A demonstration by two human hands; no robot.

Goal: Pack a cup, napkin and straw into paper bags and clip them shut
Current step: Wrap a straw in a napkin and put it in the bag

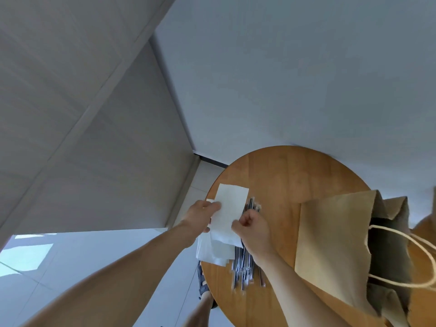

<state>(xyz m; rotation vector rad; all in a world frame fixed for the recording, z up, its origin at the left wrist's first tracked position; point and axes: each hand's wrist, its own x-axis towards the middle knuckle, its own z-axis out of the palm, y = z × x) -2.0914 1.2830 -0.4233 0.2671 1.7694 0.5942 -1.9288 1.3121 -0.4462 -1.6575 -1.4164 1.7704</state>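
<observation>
A napkin (230, 210), lengthwise up the frame, is pinched by left hand (202, 214) and right hand (250, 230); the open paper bag (332, 244) lies rightward, nearer the right hand.

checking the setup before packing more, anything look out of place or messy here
The napkin stack hangs over the wooden table's left edge and could slide off. The wrapped straws lie in a loose heap beside it. The paper bag looks fine.
</observation>
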